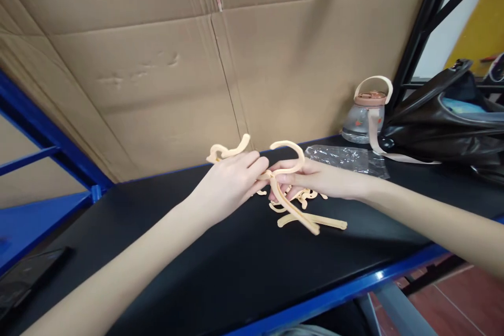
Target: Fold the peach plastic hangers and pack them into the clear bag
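In the head view my left hand (232,184) is closed on a cream-coloured wavy piece (236,147), whose curled end sticks up above the knuckles. My right hand (301,176) pinches a cream-coloured hook-shaped piece (293,148) with a long grooved strip (295,209) pointing down toward me. Between my fingertips the pieces meet, but I cannot tell whether they are joined. Behind and below my right hand lie several small curved cream pieces (307,195), partly hidden by the fingers. Another straight cream strip (326,221) rests on the black tabletop (220,273), passing under the grooved one.
A clear plastic bag (346,160) lies beyond my right forearm. Farther right stand a transparent bottle (360,121) with a strap and a dark leather bag (441,121). A dark flat device (31,278) lies at the left. Cardboard (157,73) walls the back.
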The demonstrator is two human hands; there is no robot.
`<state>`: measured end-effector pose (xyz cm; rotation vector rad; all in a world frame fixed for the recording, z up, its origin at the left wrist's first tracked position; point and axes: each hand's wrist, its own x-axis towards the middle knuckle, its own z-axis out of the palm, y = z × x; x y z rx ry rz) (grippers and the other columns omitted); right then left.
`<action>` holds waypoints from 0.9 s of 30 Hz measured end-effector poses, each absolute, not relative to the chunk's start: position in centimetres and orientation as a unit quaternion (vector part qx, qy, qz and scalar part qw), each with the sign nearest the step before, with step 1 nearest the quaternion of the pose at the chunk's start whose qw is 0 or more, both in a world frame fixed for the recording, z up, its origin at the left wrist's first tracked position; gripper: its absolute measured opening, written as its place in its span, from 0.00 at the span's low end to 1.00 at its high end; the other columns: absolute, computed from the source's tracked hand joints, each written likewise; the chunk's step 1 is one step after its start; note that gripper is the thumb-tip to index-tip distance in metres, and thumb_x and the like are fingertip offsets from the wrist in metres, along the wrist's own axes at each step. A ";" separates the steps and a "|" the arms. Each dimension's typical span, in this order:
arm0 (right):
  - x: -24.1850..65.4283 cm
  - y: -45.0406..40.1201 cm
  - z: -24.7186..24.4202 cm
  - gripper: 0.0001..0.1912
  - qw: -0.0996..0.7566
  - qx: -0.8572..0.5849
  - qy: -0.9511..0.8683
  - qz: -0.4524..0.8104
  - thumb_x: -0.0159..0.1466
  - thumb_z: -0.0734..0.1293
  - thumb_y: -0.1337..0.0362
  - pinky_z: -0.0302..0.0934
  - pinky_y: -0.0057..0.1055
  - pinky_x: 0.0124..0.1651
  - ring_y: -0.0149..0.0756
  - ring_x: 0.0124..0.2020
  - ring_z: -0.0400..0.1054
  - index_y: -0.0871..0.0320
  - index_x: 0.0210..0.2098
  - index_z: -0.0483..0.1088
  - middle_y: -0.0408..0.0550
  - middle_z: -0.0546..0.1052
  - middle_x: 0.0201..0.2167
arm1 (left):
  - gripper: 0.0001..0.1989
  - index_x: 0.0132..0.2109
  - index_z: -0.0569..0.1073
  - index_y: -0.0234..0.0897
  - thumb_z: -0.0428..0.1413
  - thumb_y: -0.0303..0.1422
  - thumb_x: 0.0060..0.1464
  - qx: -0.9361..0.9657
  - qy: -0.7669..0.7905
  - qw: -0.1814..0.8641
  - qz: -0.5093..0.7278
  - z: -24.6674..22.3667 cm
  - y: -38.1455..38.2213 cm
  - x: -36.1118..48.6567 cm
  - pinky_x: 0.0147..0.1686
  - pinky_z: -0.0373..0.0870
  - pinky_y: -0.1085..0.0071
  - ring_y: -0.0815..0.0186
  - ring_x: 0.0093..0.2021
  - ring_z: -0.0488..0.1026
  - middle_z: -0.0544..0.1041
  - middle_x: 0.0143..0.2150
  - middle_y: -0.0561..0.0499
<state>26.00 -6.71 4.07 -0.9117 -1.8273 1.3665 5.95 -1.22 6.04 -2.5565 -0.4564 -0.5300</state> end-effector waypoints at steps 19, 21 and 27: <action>21.7 -9.0 2.8 0.09 0.181 -0.379 -0.907 -0.037 0.64 0.57 0.73 0.52 0.27 0.26 0.30 0.26 0.63 0.61 0.32 0.67 0.45 0.71 0.28 | 0.14 0.23 0.56 0.39 0.39 0.27 0.56 -0.925 -0.178 0.127 -0.311 1.3 -3.2 3.9 0.18 0.55 0.72 0.70 0.17 0.58 0.61 0.17 0.55; 21.4 -8.9 2.6 0.08 0.168 -0.379 -0.909 -0.042 0.64 0.57 0.72 0.48 0.27 0.23 0.29 0.22 0.60 0.61 0.32 0.66 0.45 0.71 0.27 | 0.13 0.23 0.57 0.39 0.40 0.26 0.54 -0.917 -0.149 0.165 -0.332 1.2 -3.1 3.8 0.17 0.54 0.73 0.70 0.16 0.57 0.60 0.16 0.55; 20.9 -8.4 1.9 0.12 0.241 -0.340 -0.892 0.174 0.64 0.54 0.73 0.53 0.23 0.24 0.24 0.19 0.59 0.60 0.27 0.63 0.39 0.67 0.20 | 0.11 0.22 0.56 0.39 0.44 0.23 0.50 -0.894 -0.076 0.252 -0.362 1.6 -2.6 3.8 0.18 0.53 0.72 0.69 0.17 0.54 0.59 0.15 0.56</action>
